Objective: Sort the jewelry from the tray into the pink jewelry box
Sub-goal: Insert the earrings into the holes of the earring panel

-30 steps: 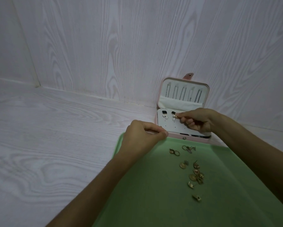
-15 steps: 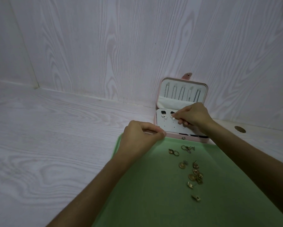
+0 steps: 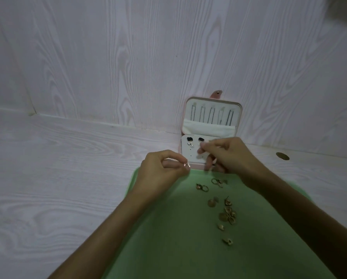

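Observation:
The pink jewelry box (image 3: 212,117) stands open against the wall, its lid holding several chains and its white earring panel (image 3: 190,153) carrying two black studs and a pearl piece. My right hand (image 3: 224,154) is over that panel, its fingertips pinched at the upper row; whether it holds anything I cannot tell. My left hand (image 3: 162,170) hovers at the green tray's far left corner, thumb and forefinger pinched on a small gold earring (image 3: 186,165). Several gold earrings and rings (image 3: 224,210) lie scattered on the green tray (image 3: 168,248).
The tray rests on a white wood-grain table, with the box right behind its far edge. A round dark hole (image 3: 282,156) sits in the table to the right of the box. A wood-grain wall rises close behind.
My right hand shifted left and down across the earring panel, its fingers now blurred. My left hand turned slightly, showing the small earring at its fingertips.

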`<state>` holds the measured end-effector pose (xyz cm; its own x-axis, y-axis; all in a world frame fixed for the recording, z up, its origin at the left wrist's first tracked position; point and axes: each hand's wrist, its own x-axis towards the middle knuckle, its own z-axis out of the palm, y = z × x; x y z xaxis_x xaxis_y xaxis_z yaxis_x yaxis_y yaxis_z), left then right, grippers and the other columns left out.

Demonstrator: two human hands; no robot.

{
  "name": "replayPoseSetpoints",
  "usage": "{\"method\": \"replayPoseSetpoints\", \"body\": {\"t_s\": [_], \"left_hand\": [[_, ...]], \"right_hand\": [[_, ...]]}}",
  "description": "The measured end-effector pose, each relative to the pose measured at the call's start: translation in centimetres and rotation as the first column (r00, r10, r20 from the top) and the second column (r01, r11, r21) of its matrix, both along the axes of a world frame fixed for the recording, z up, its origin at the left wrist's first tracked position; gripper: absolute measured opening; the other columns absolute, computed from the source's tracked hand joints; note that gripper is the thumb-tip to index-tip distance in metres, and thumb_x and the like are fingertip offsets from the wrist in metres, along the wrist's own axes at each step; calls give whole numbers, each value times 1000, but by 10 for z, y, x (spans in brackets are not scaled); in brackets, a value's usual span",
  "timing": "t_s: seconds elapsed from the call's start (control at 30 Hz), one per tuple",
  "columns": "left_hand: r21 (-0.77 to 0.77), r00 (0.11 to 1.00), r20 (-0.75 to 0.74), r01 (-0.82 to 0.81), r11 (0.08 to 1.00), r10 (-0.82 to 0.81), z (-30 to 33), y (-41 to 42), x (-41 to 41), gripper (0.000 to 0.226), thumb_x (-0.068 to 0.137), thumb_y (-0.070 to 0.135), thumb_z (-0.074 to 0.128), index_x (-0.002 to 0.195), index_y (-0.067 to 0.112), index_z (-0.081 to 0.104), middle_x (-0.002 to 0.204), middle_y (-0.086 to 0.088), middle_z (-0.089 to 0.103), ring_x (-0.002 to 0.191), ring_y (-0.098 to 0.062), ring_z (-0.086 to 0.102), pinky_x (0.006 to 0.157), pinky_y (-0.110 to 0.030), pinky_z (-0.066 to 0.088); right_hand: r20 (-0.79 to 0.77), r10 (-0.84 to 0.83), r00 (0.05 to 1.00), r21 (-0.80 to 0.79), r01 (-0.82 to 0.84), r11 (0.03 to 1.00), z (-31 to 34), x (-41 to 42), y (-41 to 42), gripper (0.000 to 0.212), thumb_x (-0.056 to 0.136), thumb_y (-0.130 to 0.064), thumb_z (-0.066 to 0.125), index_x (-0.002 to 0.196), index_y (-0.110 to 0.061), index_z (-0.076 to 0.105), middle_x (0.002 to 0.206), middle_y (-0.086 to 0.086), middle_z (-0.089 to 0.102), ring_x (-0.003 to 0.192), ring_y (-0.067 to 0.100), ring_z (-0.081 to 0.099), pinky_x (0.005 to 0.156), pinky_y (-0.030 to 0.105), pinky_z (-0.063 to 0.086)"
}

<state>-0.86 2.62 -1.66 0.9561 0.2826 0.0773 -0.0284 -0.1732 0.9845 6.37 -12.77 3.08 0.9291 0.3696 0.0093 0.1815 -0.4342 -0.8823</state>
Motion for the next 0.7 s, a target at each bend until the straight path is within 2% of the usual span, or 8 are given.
{"method": "replayPoseSetpoints", "body": {"t_s": [0.17, 0.3, 0.4, 0.5, 0.6, 0.7], "left_hand": [[9, 999, 26, 30, 999, -31, 4, -5, -2, 24, 80, 9, 72, 76, 17, 50, 74, -3, 75, 71, -12, 67, 45, -13, 39], [109, 994, 77, 67, 992, -75, 7, -12, -7, 28, 81, 7, 71, 73, 13, 45, 67, 7, 73, 62, 1, 67, 48, -6, 39], [322, 994, 100, 10, 947, -45, 6, -16, -9, 28, 79, 19, 75, 73, 15, 48, 70, 16, 73, 71, 4, 68, 62, -16, 47], [500, 988, 153, -60, 864, -20, 6, -17, -11, 30, 76, 31, 76, 71, 19, 48, 74, 18, 73, 80, 2, 66, 77, -28, 51], [589, 976, 217, -102, 802, -36, 6, -19, -14, 32, 76, 34, 74, 68, 24, 44, 75, 18, 72, 82, -2, 65, 75, -32, 51], [577, 968, 250, -124, 807, -30, 4, -21, -13, 33, 79, 36, 72, 67, 28, 42, 76, 20, 71, 86, 0, 65, 73, -34, 51]], "right_hand": [[28, 67, 997, 17, -67, 998, -24, -25, -6, 19, 92, -24, 56, 98, -15, 71, 76, 2, 66, 50, 7, 52, 41, 15, 37], [32, 68, 997, 91, -71, 993, -29, -29, -13, 20, 90, -23, 61, 105, -15, 71, 74, -2, 67, 51, 6, 54, 42, 16, 38], [65, 46, 997, 82, -52, 995, -29, -28, -18, 18, 85, -22, 68, 99, -14, 74, 55, -14, 64, 45, 0, 52, 43, 10, 37], [58, 34, 998, 89, -39, 995, -30, -26, -22, 20, 82, -20, 71, 99, -10, 74, 49, -17, 62, 43, 0, 52, 42, 9, 37], [39, 49, 998, 81, -52, 995, -29, -26, -25, 19, 81, -19, 71, 97, -9, 74, 45, -16, 60, 44, -1, 53, 43, 10, 38], [41, 32, 999, 153, -38, 987, -26, -25, -27, 13, 79, -16, 73, 90, -11, 75, 53, -9, 66, 51, 2, 59, 49, 13, 45]]}}
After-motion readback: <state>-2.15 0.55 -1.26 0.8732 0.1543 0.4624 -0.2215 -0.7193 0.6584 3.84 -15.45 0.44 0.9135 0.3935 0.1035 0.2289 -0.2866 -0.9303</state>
